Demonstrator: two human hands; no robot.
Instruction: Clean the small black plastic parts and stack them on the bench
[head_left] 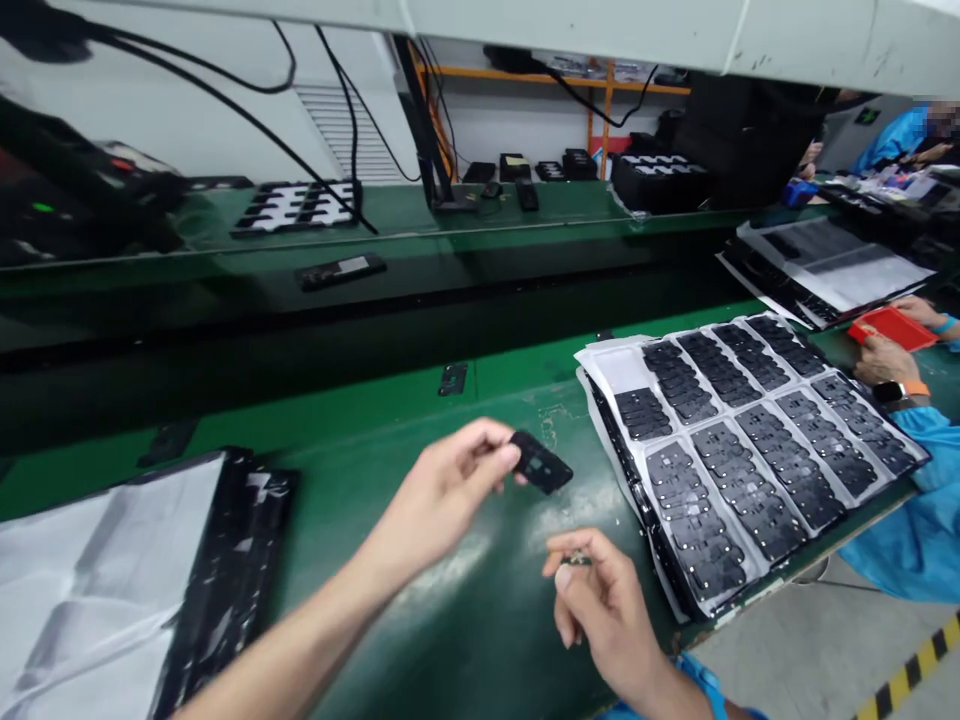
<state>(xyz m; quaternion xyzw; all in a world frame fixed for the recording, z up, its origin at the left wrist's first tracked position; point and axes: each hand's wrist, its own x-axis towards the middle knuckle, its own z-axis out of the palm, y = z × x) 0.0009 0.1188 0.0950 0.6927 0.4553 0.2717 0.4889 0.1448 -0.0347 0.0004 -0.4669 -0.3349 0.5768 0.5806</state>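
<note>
Between the thumb and fingers of my left hand (465, 470) is a thin black plastic part (541, 463), held tilted above the green bench. My right hand (604, 600), lower and closer to me, pinches a small dark piece with light metallic spots (576, 560); its exact kind is too small to make out. The two hands are apart. Right of them lies a tray (701, 432) lined with white sheeting, its compartments filled with rows of similar black parts (712, 462). One compartment at its far left corner holds fewer parts.
A stack of black trays under white sheeting (97, 560) stands at left. A single black part (453, 379) lies on the bench ahead, with a dark handheld device (341, 270) beyond. At right, a co-worker's hands (885, 362) hold a red tray (896, 328). A shelf edge (480, 30) crosses overhead.
</note>
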